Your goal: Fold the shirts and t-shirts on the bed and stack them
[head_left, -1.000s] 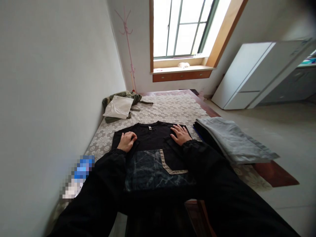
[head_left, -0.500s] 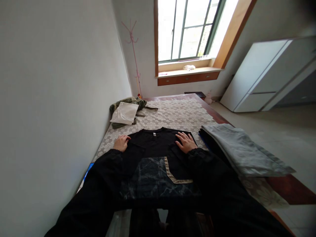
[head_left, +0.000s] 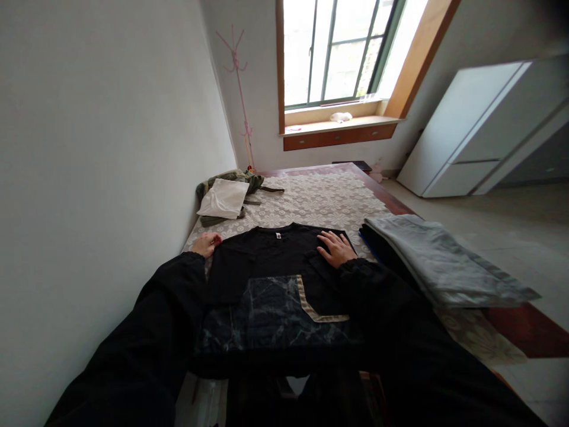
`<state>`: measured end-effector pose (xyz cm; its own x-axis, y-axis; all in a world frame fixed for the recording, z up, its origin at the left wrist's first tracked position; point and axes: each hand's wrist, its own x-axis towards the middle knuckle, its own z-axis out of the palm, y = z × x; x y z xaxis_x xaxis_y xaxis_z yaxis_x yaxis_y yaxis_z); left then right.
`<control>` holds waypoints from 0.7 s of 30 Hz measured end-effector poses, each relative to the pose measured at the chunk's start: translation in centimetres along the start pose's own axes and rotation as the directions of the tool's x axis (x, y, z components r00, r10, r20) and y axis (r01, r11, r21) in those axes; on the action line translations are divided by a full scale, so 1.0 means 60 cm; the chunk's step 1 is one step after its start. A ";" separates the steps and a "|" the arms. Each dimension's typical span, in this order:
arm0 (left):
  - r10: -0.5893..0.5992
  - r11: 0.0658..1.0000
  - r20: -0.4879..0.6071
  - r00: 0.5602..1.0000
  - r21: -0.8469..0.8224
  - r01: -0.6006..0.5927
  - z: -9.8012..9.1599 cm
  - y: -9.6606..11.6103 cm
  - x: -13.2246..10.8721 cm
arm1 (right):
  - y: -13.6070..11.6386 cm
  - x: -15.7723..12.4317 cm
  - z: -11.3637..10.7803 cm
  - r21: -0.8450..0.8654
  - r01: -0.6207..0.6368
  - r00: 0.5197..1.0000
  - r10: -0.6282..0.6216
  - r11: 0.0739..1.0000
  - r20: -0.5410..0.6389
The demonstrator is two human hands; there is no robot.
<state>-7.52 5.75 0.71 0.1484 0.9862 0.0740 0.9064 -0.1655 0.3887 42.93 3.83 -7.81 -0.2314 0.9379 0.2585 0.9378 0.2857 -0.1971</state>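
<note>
A black T-shirt [head_left: 271, 261] with a dark marbled panel and a beige trim lies flat on a lace-covered table [head_left: 320, 198]. My left hand [head_left: 205, 244] sits at the shirt's left shoulder edge with its fingers curled, seemingly pinching the fabric. On the shirt's right shoulder my right hand [head_left: 335, 248] rests flat, fingers spread. Black sleeves cover both of my arms.
A folded white cloth [head_left: 223, 198] lies on a green garment [head_left: 231, 178] at the table's far left. Folded grey trousers [head_left: 438, 261] lie over dark clothes at the right edge. A white wall runs along the left. A pink coat stand [head_left: 240, 89], a window and a white cabinet [head_left: 480, 130] stand beyond.
My left hand has slid leftward from the shirt's chest to its left shoulder edge. The right hand has stayed in place on the shirt. The camera has shifted a little.
</note>
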 end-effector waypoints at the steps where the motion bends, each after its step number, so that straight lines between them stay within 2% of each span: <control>1: -0.014 1.000 -0.016 1.000 -0.004 0.014 -0.003 0.001 -0.004 | 0.000 0.000 0.000 0.002 -0.001 1.000 0.001 1.000 0.001; 4: -0.075 0.997 -0.064 0.995 -0.016 0.074 -0.014 0.008 -0.029 | 0.000 0.000 0.000 0.008 -0.003 1.000 0.002 1.000 0.004; 6: -0.104 0.994 -0.046 0.993 -0.031 0.103 -0.024 0.014 -0.062 | -0.001 -0.001 0.000 0.016 0.000 1.000 0.000 1.000 0.000; 9: -0.102 0.992 0.076 0.992 -0.061 0.107 -0.038 0.025 -0.138 | -0.003 -0.003 0.001 0.041 0.000 1.000 0.001 0.999 -0.022; 12: -0.073 0.987 0.238 0.968 -0.120 0.104 -0.044 0.040 -0.221 | -0.005 -0.001 0.001 0.091 0.016 0.997 -0.009 0.996 -0.075; 14: -0.059 0.985 0.285 0.957 -0.141 0.103 -0.041 0.050 -0.264 | -0.006 0.003 -0.006 0.142 0.024 0.991 -0.005 0.990 -0.132; 18: -0.086 0.990 0.194 0.977 -0.098 0.106 -0.025 0.058 -0.309 | -0.003 -0.007 -0.046 0.213 0.027 0.984 0.011 0.977 -0.177; 21: -0.107 0.990 0.135 0.985 -0.080 0.118 -0.016 0.055 -0.325 | 0.008 -0.061 -0.090 0.224 0.094 0.987 -0.062 0.970 -0.146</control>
<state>-7.80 -14.04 1.43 0.1029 0.9903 -0.0928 0.8828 -0.0480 0.4672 45.61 -0.53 -3.71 -0.2493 0.8795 0.4053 0.8301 0.4097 -0.3784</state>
